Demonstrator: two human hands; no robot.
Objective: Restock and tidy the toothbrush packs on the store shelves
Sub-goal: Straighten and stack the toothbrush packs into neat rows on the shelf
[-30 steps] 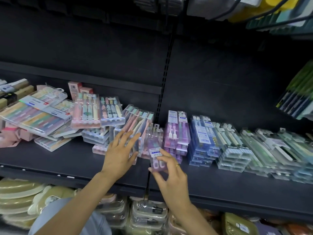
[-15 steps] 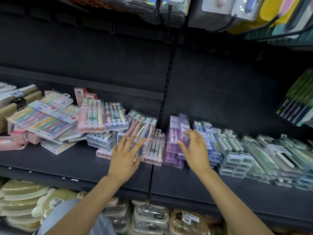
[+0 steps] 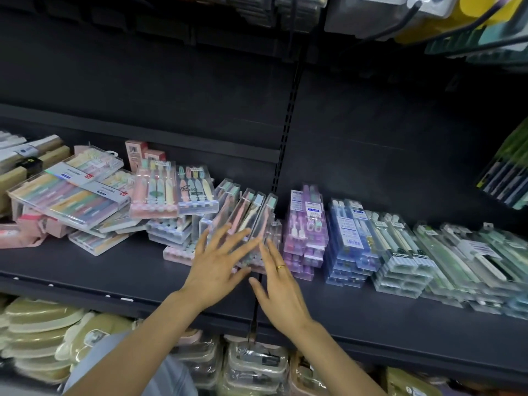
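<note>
Toothbrush packs lie in stacks along a dark shelf (image 3: 114, 270). My left hand (image 3: 220, 261) rests flat, fingers spread, on the lower end of a leaning clear pack of pastel brushes (image 3: 245, 215). My right hand (image 3: 278, 284), with a gold ring, lies beside it with fingers apart, its fingertips touching the front of the same group of packs. Neither hand grips anything. Right of my hands stand a purple stack (image 3: 307, 224), a blue stack (image 3: 350, 238) and rows of clear green packs (image 3: 457, 252).
Loose pink and pastel packs (image 3: 160, 195) and a long multicolour pack (image 3: 68, 198) are piled untidily at the left. Bagged goods (image 3: 257, 364) fill the shelf below. Hanging packs (image 3: 508, 172) jut in at the right, and more hang overhead.
My right hand put the purple pack on the purple stack, let go, and came back left beside my left hand. My left hand stayed on the leaning packs.
</note>
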